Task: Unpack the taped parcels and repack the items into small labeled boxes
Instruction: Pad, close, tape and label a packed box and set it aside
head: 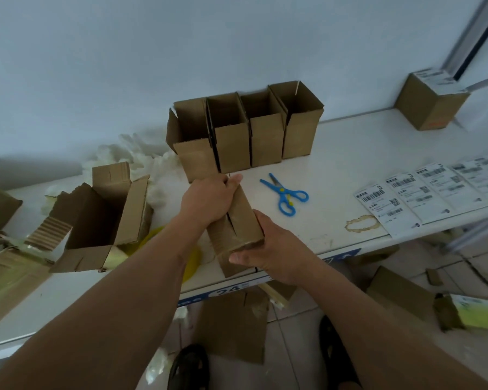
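A small brown cardboard box (238, 220) lies lengthwise near the table's front edge, its flaps closed along a centre seam. My left hand (209, 199) grips its far end, fingers curled over the top. My right hand (271, 249) grips the near end, thumb under the lower edge. Behind it, several small open boxes (265, 142) stand in a row against the wall. A larger opened parcel (96, 220) lies on its side to the left. A sheet of shipping labels (423, 192) lies at the right.
Blue scissors (285, 194) lie right of the held box. White packing filler (135, 156) is heaped by the wall. A labeled closed box (431, 102) stands far right. A yellow object (192, 260) shows under my left forearm. Flattened cardboard (234, 327) litters the floor.
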